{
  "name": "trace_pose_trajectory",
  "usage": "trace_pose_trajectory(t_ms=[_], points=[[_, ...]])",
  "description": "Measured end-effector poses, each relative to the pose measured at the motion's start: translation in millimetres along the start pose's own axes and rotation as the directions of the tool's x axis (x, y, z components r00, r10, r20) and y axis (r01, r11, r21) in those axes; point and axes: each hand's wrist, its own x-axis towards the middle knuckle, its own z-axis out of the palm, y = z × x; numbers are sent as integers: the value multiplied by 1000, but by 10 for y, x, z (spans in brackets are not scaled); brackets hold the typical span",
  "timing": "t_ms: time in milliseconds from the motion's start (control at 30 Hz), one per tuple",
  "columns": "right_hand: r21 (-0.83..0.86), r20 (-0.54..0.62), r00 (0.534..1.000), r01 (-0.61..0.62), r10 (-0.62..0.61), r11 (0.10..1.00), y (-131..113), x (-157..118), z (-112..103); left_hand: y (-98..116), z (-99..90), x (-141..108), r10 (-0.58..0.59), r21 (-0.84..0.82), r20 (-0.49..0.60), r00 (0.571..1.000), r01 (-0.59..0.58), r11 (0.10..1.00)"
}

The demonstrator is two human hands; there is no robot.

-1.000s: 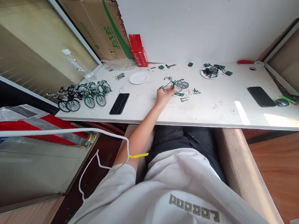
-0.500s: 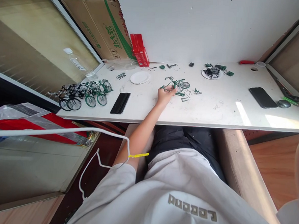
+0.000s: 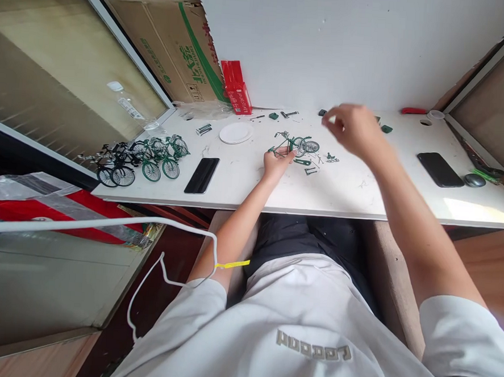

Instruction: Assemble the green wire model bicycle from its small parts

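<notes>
My left hand (image 3: 278, 163) is closed on a green miniature bicycle (image 3: 283, 150), just above the white table. A spoked wheel (image 3: 298, 147) shows by its fingertips, and another wheel (image 3: 312, 147) lies just right of it. Loose green parts (image 3: 302, 162) and a small green piece (image 3: 332, 158) are spread close by. Raised over the table to the right, my right hand (image 3: 353, 129) has its fingers curled in towards the thumb. Whatever it may hold is too small to make out. Behind it, the plate of black parts is hidden.
Finished-looking miniature bicycles (image 3: 150, 170) stand in a row at the left. Near them lie a phone (image 3: 201, 175) and a white plate (image 3: 236, 133). A second phone (image 3: 440, 169) and a mouse (image 3: 474, 180) are at the right. A red box (image 3: 236, 88) stands at the back.
My right arm has swung in from the right edge, and its hand is now over the table. The left hand keeps its hold on the bicycle, almost unmoved.
</notes>
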Motion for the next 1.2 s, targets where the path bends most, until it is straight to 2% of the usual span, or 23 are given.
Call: trace_pose_trajectory(t_ms=[67,133,233,333,767,967,1200], points=[[-101,134,991,11,2,995,-73,-91,193,-11,-6,-5,12,0,9,1000,-12,1000],[-212,274,959,-9,68,977,-120,-190,419,-20,-9,-10,20,-7,20,1000,-20,1000],[-260,348,924,-66,157,963,-138,-288,681,-26,-6,-13,14,-8,23,1000,-13,1000],[-260,342,922,-91,180,961,-130,-314,797,-29,1,-11,20,-6,26,999,-19,1000],[-239,306,925,-154,225,959,-96,-286,902,16,9,-29,-1,-20,44,999,2,1000],[-200,292,930,-167,222,966,-143,-289,860,9,5,-33,4,-21,59,998,-3,1000],[-111,204,962,-162,183,980,-152,-404,787,7,6,-28,3,-11,75,997,-2,1000]])
